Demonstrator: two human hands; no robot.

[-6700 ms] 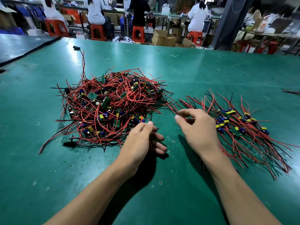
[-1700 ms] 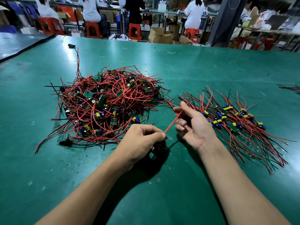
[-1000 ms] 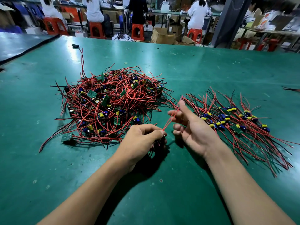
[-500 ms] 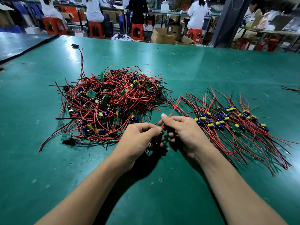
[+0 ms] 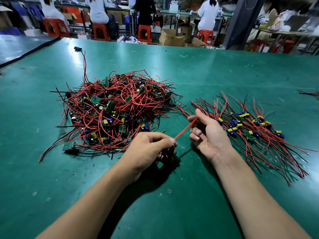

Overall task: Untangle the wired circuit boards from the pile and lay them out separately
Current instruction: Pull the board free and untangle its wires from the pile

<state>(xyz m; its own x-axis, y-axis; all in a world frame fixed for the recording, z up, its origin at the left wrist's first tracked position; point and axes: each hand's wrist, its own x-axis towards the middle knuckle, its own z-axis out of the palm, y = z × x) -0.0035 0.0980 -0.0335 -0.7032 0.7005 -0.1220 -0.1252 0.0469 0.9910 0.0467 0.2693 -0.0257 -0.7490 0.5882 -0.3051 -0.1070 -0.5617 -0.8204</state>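
Pinching the far end of a taut red wire (image 5: 185,129) between thumb and forefinger, the right hand (image 5: 207,135) has its other fingers loosely curled and its palm turned leftward. The left hand (image 5: 148,149) has its fingers curled round the wire's near end and round a small dark part with short leads, mostly hidden under the fingertips; whether that part is a circuit board cannot be told. The wire runs straight and slanted between the two hands, above the green table (image 5: 172,204). The tangled pile (image 5: 117,107) of red and black leads, green boards and yellow and blue capacitors lies just beyond the left hand, whose knuckles cover the pile's near edge. One green board (image 5: 69,145) lies at the pile's near left corner. The sorted boards (image 5: 250,128) are spread side by side with their leads fanned out, just beside and beyond the right hand; the hand and wrist hide their near left edge. A small black object (image 5: 78,48) and a rubber band (image 5: 132,66) lie on the table beyond the pile. Loose wires (image 5: 310,93) sit at the far right edge. Past the table are orange stools (image 5: 99,31), cardboard boxes (image 5: 170,38), seated persons and a dark pillar (image 5: 241,21).
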